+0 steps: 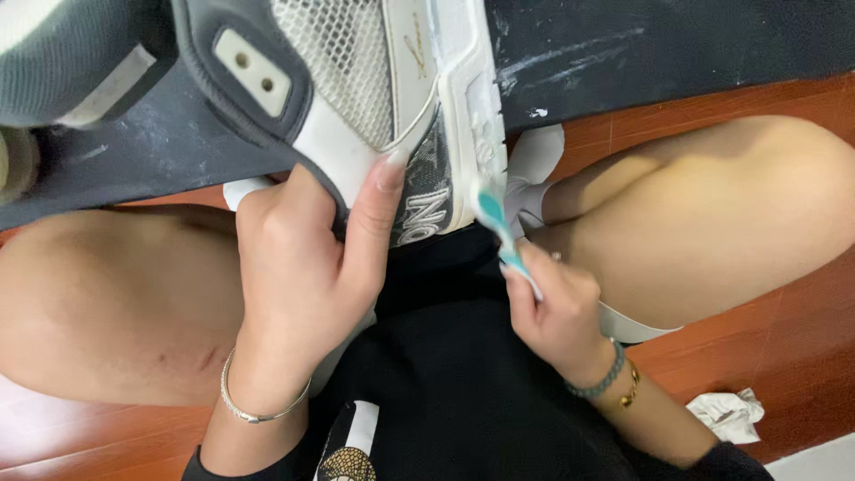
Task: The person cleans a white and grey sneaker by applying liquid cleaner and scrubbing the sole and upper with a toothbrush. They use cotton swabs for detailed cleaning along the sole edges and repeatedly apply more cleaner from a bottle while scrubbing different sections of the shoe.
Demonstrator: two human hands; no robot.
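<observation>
We hold the sneaker in our left hand, fingers wrapped around its heel end, with the thumb pressed flat up the side panel and the long nail reaching the edge of the white midsole. The shoe is grey and white with a mesh panel, tipped so its sole edge faces our right. Our right hand is closed around the handle of a teal and white toothbrush, pinching it between thumb and fingers; the brush head lies against the white midsole, just below a patch of white foam. A thin silver bangle circles our left wrist, and a bead bracelet and a gold chain sit on the right.

The shoe hangs over our lap, above a black garment with a light emblem at its lower edge. Our bare knees spread to either side. Behind the shoe lies a dark, scuffed mat on the red-brown wooden floor. A second grey shoe rests on the mat at upper left. A crumpled white tissue lies on the floor by our right forearm.
</observation>
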